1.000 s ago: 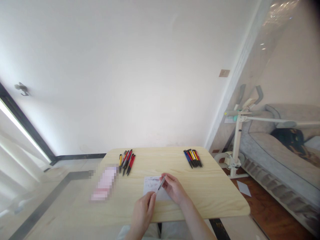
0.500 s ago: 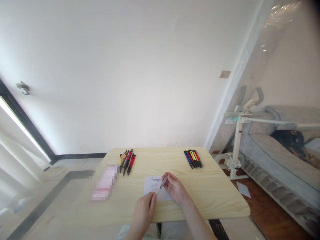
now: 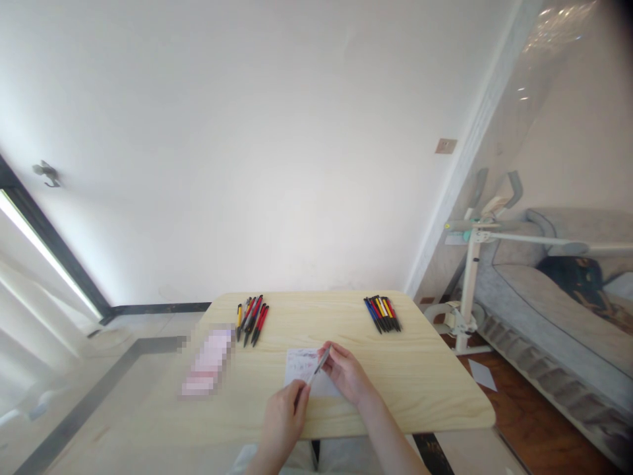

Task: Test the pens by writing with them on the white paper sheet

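- at the far left of the table (image 3: 420,376) we see a pink-and-white item (image 3: 208,363), pixelated, so we cannot tell any writing on it.
- next we find a loose group of pens (image 3: 260,322), yellow, grey and red with black ends, lying at slightly different slants and partly overlapping.
- we see the left hand (image 3: 287,409) closed, thumb and fingers pinching the lower end of a slim stick.
- beneath the hands we make out a white sheet (image 3: 298,365) with scribbled dark and reddish marks, too small for us to read.
- the slim stick (image 3: 322,359) is over the sheet, between both hands, tilted with its upper end to the right; we see a grey upper part, a dark spot midway and a paler lower part.
- we see the right hand (image 3: 346,375) curled, its fingertips gripping the stick's upper end.
- farther right we see a neat pen row (image 3: 383,313): blue, red, yellow, white, with black ends.
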{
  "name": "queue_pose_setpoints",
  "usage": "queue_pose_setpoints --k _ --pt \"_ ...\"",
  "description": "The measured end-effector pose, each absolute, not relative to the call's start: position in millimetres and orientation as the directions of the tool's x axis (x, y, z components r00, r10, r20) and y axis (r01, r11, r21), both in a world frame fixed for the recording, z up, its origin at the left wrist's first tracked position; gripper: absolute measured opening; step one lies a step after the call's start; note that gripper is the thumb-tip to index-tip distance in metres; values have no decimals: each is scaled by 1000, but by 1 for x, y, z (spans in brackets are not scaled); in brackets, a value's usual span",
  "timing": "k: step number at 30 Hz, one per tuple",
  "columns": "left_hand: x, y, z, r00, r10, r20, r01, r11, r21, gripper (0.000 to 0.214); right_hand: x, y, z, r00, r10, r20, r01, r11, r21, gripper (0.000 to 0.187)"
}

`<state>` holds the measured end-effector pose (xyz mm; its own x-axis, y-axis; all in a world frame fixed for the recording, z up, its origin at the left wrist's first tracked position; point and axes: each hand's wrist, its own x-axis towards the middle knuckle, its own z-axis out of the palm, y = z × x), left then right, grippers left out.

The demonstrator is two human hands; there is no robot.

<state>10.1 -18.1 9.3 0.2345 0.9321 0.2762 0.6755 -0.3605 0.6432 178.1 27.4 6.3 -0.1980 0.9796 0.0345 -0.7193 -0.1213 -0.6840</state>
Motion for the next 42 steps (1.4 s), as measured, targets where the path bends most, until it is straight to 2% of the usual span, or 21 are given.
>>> queue_pose_setpoints --k 23,35,38,42 --pt "9 -15 3 190 942 278 649 -333 685 24 171 27 9 -100 994 45 -680 -35 -732 15" --pt "10 -14 1 164 946 280 637 -318 702 22 165 18 19 -188 982 -14 -612 -128 -780 27" --pt "10 -16 4 184 946 267 635 -322 702 22 163 21 17 -140 990 -18 -624 -103 -775 23" --pt "10 -19 13 223 938 266 627 -347 697 25 169 29 17 -27 998 -54 -667 -58 -743 26"
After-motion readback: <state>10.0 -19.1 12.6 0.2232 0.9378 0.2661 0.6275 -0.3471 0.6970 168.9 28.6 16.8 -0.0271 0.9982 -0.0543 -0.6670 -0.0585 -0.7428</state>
